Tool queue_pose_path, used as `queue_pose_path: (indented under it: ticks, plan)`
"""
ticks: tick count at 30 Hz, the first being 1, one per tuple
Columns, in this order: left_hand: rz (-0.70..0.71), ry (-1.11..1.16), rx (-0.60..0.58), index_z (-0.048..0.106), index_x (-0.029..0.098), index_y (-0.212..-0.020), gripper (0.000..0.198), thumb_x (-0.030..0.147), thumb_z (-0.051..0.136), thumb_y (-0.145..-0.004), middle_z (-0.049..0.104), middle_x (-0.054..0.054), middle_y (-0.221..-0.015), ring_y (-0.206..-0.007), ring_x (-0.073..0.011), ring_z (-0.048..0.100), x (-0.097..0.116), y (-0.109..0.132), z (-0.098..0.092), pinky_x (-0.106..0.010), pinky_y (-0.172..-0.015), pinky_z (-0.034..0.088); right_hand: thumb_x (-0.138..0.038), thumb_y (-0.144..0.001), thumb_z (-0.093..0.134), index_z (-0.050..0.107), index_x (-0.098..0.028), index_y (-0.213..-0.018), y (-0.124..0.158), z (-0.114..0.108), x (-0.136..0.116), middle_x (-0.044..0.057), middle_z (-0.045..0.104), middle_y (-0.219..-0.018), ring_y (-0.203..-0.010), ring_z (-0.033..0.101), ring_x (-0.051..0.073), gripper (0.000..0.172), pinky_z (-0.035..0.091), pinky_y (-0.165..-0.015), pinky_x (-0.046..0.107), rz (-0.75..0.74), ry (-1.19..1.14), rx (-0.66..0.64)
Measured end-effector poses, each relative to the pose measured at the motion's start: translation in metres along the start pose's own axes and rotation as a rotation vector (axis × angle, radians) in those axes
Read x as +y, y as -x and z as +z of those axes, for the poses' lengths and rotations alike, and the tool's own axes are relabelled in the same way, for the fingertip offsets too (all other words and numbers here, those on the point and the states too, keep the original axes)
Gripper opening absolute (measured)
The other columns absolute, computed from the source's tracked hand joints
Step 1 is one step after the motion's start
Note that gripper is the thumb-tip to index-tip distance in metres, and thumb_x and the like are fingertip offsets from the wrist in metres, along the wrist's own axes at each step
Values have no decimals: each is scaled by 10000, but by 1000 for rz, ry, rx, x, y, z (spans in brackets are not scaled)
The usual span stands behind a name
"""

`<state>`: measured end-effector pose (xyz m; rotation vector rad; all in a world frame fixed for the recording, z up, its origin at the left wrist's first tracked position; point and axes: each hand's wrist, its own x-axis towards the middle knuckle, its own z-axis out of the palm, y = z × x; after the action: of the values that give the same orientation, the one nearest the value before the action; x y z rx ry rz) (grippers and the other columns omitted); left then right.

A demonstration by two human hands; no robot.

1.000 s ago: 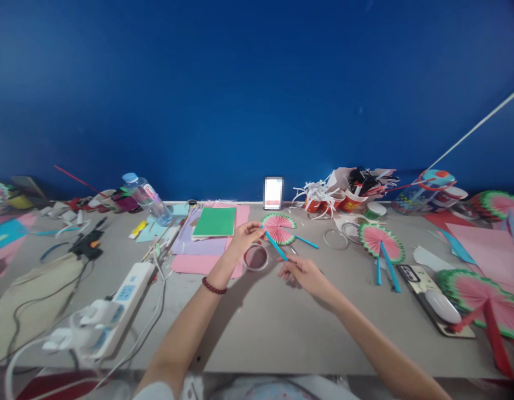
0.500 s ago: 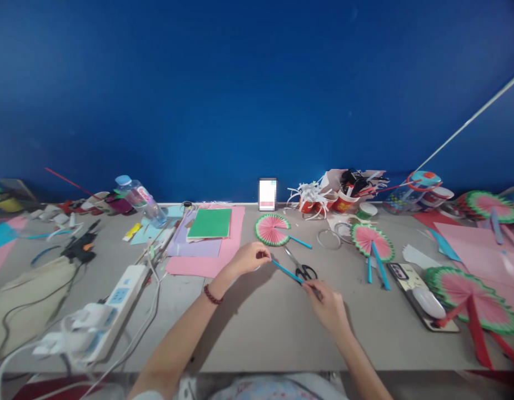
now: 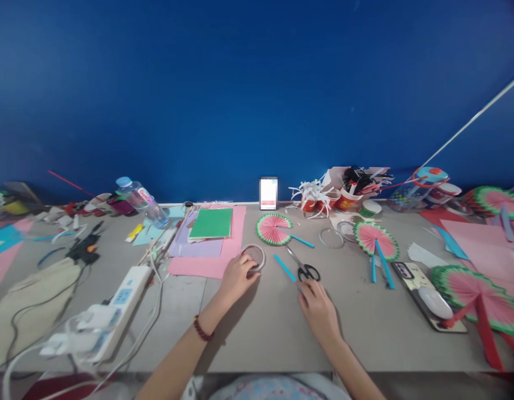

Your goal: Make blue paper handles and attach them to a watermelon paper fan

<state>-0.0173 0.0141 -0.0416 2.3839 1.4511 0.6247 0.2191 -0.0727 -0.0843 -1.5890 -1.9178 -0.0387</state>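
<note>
My left hand has its fingers curled over the near side of a roll of tape, a pale ring standing on the table left of centre. My right hand rests lower on the table, its fingertips closed at the near end of a narrow blue paper strip. Just beyond those fingers lie black-handled scissors, blades pointing away. Behind them sits a round pleated paper fan, pink with a green edge, with a blue stick on its right.
Left are pink paper, a green pad, a water bottle, a power strip with loose cables and a glue gun. Right are tape rings, more fans, a phone and a mouse.
My left hand has let go of the blue strip's far end and moved left and nearer, onto the roll of tape. The strip has dropped to the table beside my right hand.
</note>
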Motion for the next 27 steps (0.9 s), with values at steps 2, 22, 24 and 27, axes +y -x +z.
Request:
queue_pose_path:
  ticks: [2, 22, 24, 27]
  plan:
    - [-6, -15, 15, 680, 200, -871, 100, 217, 622, -792, 637, -51, -872, -854, -205, 571, -3, 3, 5, -340, -761, 426, -151, -905, 412, 633, -216, -1011, 1, 1, -2, 72, 617, -929, -898, 591, 207, 254, 496, -757, 311, -43, 6, -17]
    - [-185, 869, 115, 646, 184, -879, 218, 384, 610, -802, 644, -47, -796, -739, -169, 586, 23, 9, 0, -320, -713, 483, -280, -871, 525, 557, -228, -1225, -73, -7, -52, 111, 581, -1197, -1137, 539, 228, 359, 444, -970, 392, -10, -537, -109]
    - [-200, 899, 88, 645, 188, -900, 239, 404, 605, -806, 645, -45, -802, -733, -168, 587, 22, 11, 2, -328, -712, 484, -281, -863, 536, 564, -234, -1218, -76, -4, -53, 110, 585, -1188, -1123, 548, 229, 359, 449, -962, 397, -3, -571, -119]
    - [-218, 943, 40, 636, 188, -893, 258, 429, 606, -805, 632, -44, -782, -703, -159, 580, 21, 11, 5, -322, -683, 487, -278, -851, 551, 571, -235, -1205, -73, 1, -52, 112, 596, -1186, -1123, 548, 237, 357, 464, -940, 407, 37, -615, -136]
